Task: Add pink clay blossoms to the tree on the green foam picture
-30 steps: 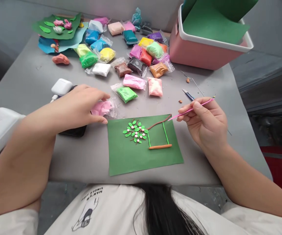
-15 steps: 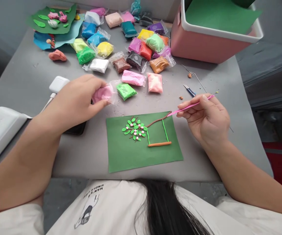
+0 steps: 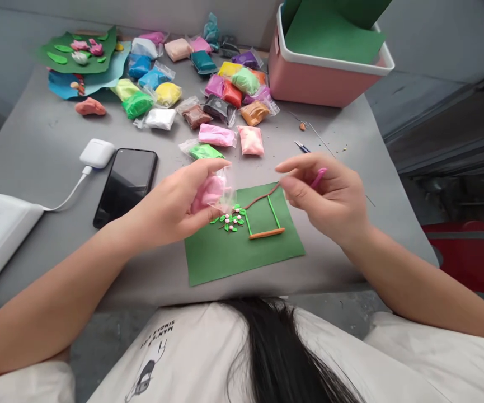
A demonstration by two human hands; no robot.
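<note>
**Pink bag [image 3: 208, 190] in left hand [image 3: 181, 198]; right hand [image 3: 329, 193] across a gap**

Nearest: green sheet [image 3: 245, 260] on our worktop [image 3: 153, 274], orange swing bar [image 3: 267, 233] on it. Next, our left grip, pinched around the bag, covers the sheet's upper left; bag-to-sheet contact, can't tell. Bag lies left of our right grip, loose clear end facing it; long axis hidden by fingers. Right grip: fingers curled around the pink tool [image 3: 319, 177], thumb and forefinger tips narrowly apart. Farther: green packet [image 3: 207, 151], then pink packet [image 3: 216, 135].
</note>
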